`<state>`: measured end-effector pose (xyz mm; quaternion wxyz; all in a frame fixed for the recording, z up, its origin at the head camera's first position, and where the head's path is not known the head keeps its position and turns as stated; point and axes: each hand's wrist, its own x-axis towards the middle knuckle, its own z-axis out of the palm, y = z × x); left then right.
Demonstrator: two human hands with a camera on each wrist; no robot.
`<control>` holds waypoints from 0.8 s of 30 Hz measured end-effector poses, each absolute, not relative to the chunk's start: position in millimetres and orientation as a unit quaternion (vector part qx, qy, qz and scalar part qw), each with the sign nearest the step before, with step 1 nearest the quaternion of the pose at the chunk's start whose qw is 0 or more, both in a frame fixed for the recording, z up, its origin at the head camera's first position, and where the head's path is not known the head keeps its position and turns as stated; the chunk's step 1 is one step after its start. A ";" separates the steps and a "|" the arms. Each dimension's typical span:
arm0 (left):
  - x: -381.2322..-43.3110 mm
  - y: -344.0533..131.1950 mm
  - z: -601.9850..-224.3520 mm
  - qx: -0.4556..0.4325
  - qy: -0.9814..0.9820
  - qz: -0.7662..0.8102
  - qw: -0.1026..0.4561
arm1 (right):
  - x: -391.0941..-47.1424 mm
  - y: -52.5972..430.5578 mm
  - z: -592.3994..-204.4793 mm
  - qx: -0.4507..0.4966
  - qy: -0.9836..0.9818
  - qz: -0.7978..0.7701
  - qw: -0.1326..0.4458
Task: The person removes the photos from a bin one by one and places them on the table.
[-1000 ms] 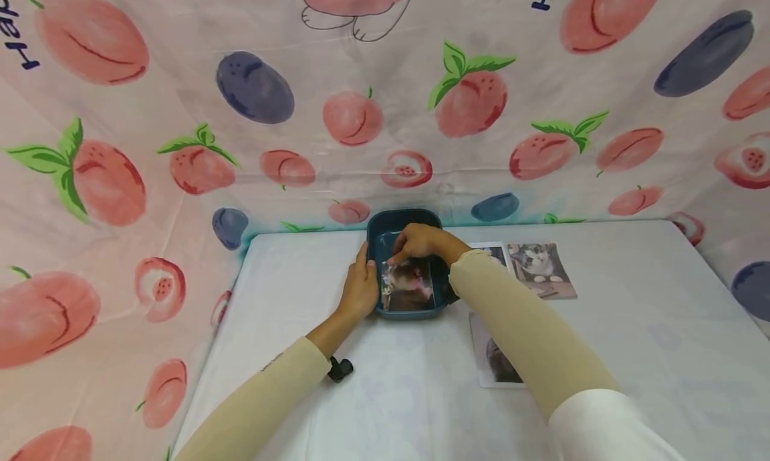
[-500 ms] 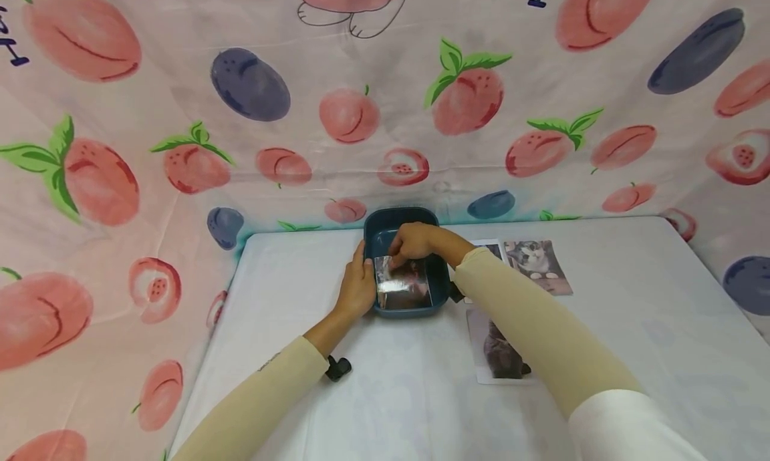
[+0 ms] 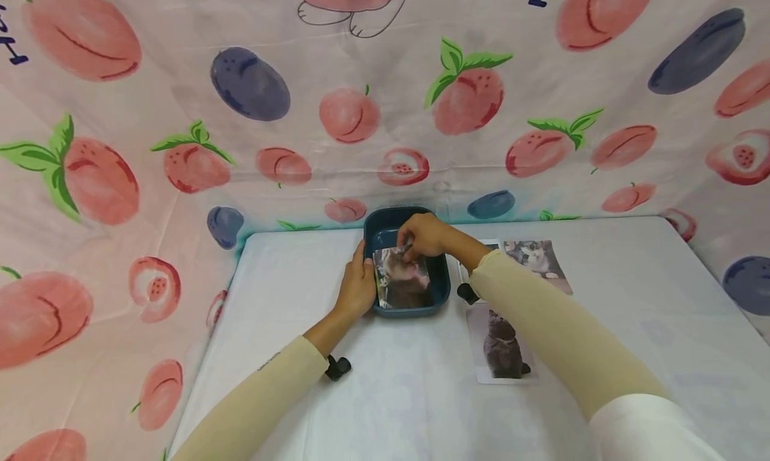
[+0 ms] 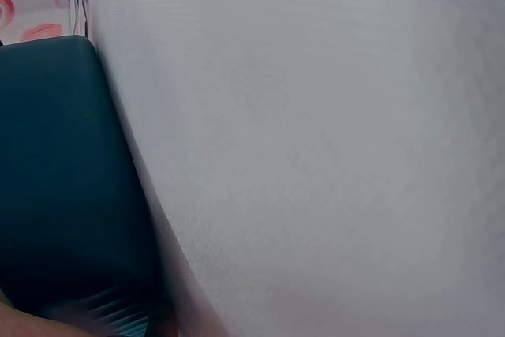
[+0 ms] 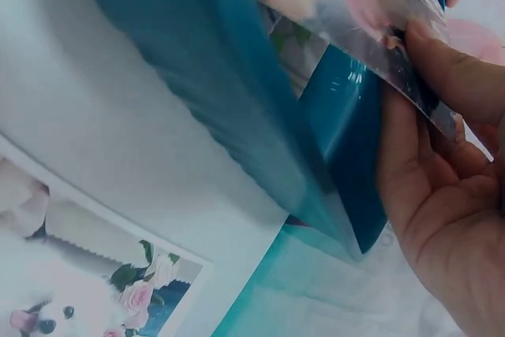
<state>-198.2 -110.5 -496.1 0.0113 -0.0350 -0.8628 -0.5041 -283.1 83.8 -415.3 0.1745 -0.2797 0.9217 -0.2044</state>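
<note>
A dark teal-blue bin [image 3: 442,284] stands at the back middle of the table. My left hand [image 3: 357,287] rests along its left side, fingers straight against the wall and thumb near the rim. Over the bin, my right hand [image 3: 426,235] pinches a glossy photo card [image 3: 397,284] at its edge, between thumb and fingers. The right wrist view shows the held photo card [image 5: 371,13] tilted, part of another picture [image 5: 292,57] lying beneath it inside the bin. What the held picture shows is blurred by glare.
Right of the bin lie a white-dog photo [image 5: 87,297], partly covered by the right arm in the head view, and a grey-and-white cat photo [image 3: 535,257]. Nearer is a dark grey cat photo [image 3: 502,347]. A fruit-print cloth [image 3: 349,117] hangs behind the white table [image 3: 391,394].
My right hand has shifted slightly right and up, with the photo card's upper edge now raised. The glare has moved off the card. My left hand stays against the bin.
</note>
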 end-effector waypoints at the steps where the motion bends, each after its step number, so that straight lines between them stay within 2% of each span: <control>1: -197.9 -110.3 -495.8 -0.033 -0.864 -0.503 0.008 | -283.1 85.3 -415.5 -0.283 0.921 -0.208 0.169; 16: -196.5 -108.6 -493.6 -0.030 -0.858 -0.512 0.000 | -275.9 105.7 -412.4 -0.284 0.908 -0.276 0.138; 24: -197.4 -110.1 -495.5 -0.017 -0.859 -0.512 -0.013 | -264.5 126.2 -406.2 -0.212 0.886 -0.388 0.139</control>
